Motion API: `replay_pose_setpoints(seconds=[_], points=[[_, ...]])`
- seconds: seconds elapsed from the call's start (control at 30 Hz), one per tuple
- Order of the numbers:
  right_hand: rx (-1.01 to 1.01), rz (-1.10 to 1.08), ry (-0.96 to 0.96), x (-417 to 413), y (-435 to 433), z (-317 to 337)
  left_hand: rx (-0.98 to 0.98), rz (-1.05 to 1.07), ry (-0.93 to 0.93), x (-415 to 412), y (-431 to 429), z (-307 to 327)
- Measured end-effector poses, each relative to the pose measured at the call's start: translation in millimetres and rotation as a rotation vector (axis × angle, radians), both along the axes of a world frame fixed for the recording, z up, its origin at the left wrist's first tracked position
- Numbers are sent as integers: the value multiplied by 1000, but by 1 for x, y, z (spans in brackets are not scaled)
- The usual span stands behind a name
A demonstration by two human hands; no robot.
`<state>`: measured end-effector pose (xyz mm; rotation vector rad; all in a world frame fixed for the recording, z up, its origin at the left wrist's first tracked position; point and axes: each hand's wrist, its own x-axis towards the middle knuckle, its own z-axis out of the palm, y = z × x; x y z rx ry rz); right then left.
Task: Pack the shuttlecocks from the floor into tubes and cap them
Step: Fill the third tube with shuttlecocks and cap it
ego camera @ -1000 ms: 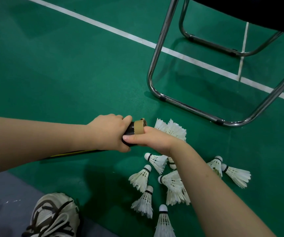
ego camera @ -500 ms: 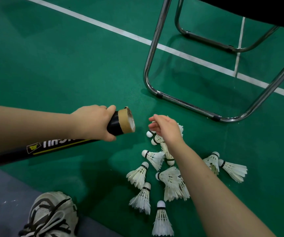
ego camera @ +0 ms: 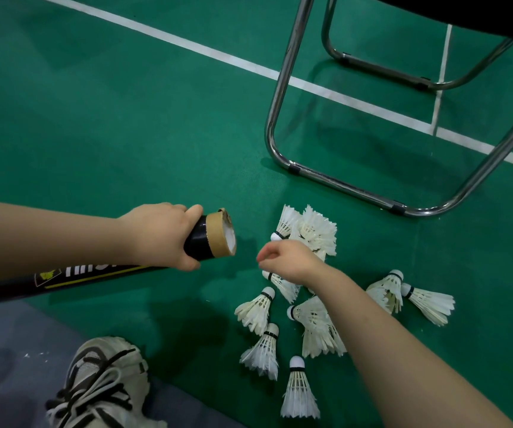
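Tube (ego camera: pixel 198 242): black, uncapped; left hand (ego camera: pixel 159 234) wrapped round it near the mouth. Shuttlecocks (ego camera: pixel 313 322): loose on green floor (ego camera: pixel 125 134), right of tube. Right hand (ego camera: pixel 289 261): over pile, fingers curled; hold cannot be told.

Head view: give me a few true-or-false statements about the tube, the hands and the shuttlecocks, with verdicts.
1. The left hand grips the black tube near its open end. True.
2. The tube is capped. False: its mouth is open, with white showing inside.
3. Shuttlecocks lie scattered on the green floor. True.
4. The right hand reaches into the tube. False: it hovers over the shuttlecocks, apart from the tube.
5. The tube stands upright. False: it is held slanting, close to level.
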<state>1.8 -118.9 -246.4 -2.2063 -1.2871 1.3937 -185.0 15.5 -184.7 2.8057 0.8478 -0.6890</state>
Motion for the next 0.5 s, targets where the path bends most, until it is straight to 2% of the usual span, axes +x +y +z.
replay_pose_setpoints(seconds=[0.2, 0.37, 0.5], points=[[-86, 174, -183, -22, -13, -14, 3, 4, -73, 17, -3, 4], [-72, 415, -332, -51, -30, -26, 20, 10, -110, 32, -6, 9], [-63, 494, -417, -62, -39, -37, 19, 18, -119, 36, -8, 12]])
